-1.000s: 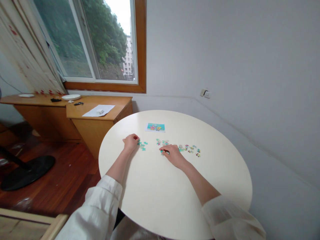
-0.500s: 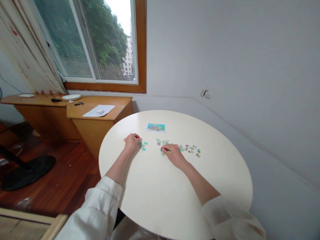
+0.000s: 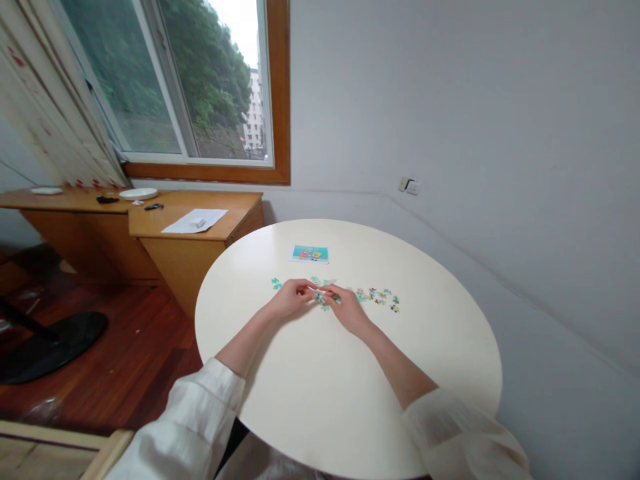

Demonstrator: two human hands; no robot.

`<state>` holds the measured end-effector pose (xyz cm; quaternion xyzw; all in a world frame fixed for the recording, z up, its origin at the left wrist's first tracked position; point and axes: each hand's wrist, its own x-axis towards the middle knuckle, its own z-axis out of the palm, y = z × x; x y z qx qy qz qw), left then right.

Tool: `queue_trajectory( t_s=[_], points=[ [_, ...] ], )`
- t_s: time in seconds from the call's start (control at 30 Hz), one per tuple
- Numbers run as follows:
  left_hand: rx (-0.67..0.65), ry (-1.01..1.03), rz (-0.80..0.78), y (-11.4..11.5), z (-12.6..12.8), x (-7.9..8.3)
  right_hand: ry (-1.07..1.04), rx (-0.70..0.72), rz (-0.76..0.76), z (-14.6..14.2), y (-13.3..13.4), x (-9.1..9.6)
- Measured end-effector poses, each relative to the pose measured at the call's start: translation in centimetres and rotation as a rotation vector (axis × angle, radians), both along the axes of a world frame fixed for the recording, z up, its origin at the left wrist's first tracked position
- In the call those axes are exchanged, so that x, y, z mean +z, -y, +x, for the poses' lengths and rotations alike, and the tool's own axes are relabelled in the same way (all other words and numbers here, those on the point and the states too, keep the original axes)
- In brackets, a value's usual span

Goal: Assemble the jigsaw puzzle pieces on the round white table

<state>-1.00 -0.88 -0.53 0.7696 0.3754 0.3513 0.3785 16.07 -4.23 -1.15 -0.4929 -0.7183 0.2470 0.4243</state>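
Note:
My left hand [image 3: 293, 299] and my right hand [image 3: 347, 309] meet fingertip to fingertip over the middle of the round table. Between them shows a small teal jigsaw puzzle piece [image 3: 319, 297], with the fingers of both hands pinched on it. The fingers partly cover it and the pieces beneath. More jigsaw pieces [image 3: 316, 280] lie just beyond my hands, greenish and pinkish. Two or so teal pieces [image 3: 276, 285] sit left of my left hand, while several multicoloured pieces [image 3: 384, 297] are scattered right of my right hand.
A picture card [image 3: 311, 254] with cartoon figures lies farther back on the white round table [image 3: 320, 387]. Left of it stands a wooden desk [image 3: 245, 207] with paper [image 3: 196, 221] and a white plate [image 3: 139, 194]. A wall [image 3: 450, 120] rises behind.
My left hand has moved right from the left-hand teal pieces to meet my right hand. Fewer teal pieces show on the left. My right hand has barely moved.

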Motion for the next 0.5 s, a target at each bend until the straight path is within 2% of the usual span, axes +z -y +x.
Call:
queue_trajectory(
  t_s=[0.13, 0.33, 0.43, 0.5],
  points=[
    [-0.047, 0.088, -0.101, -0.2, 0.2, -0.6, -0.03, 0.014, -0.017, 0.0, 0.1, 0.0],
    [-0.059, 0.113, -0.09, 0.1, 0.5, -0.5, -0.055, 0.049, -0.04, -0.4, 0.5, 0.3],
    [-0.031, 0.093, -0.1, 0.4, 0.6, -0.3, -0.078, 0.051, -0.054, -0.2, 0.3, 0.9],
    [0.028, 0.066, -0.089, 0.5, 0.7, -0.2, -0.086, 0.005, -0.082, 0.8, 0.0, 1.5]
  ],
)
